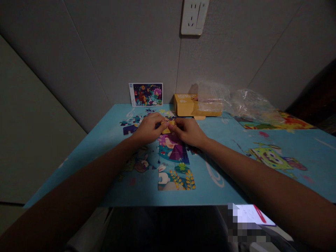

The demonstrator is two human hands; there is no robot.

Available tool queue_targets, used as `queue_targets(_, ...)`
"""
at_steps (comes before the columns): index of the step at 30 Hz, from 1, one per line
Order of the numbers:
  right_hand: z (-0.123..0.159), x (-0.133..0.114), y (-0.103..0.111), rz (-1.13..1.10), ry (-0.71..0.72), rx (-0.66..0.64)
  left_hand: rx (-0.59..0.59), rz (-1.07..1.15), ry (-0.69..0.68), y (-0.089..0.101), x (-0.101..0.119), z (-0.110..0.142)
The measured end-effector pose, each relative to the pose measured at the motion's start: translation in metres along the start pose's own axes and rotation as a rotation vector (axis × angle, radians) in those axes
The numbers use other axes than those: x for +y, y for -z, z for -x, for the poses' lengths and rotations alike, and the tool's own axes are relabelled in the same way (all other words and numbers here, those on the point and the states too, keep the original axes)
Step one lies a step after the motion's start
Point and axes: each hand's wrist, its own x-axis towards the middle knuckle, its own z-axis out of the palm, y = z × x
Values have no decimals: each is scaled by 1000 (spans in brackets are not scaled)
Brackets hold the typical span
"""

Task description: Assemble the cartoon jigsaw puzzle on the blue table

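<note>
A partly joined jigsaw puzzle (174, 164) lies on the light blue table (225, 189), showing a purple-haired figure, flowers and a white rabbit. My left hand (148, 128) and my right hand (189, 132) meet above its far end. Both pinch a yellow puzzle piece (168, 127) between their fingertips, close to the table surface. More joined pieces (131, 125) sit just left of my left hand, partly hidden by it.
A picture card (146, 94) leans on the wall at the back. A yellow box (185, 104) and crumpled clear plastic bags (236, 101) stand at the back right. A wall socket (194, 16) is above. A white card (252, 214) lies below the table's near edge.
</note>
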Motion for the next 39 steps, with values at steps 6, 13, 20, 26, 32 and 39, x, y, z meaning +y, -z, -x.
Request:
queue_targets(6,2,-5,1,-5,3,-50,-56,-4,7,0,-1,1)
queue_targets(13,2,-7,1,12,-1,-70,-89,-16,18,0,-1,1)
queue_targets(20,-1,1,2,-43,-62,38,-80,8,-10,1,0,0)
queue_targets(26,-1,3,1,-296,-140,9,19,12,3,4,3,0)
queue_targets(32,-3,1,-1,-796,-315,-79,90,20,-24,7,3,0)
queue_targets(39,-7,7,2,-787,-323,173,-41,-66,24,4,2,1)
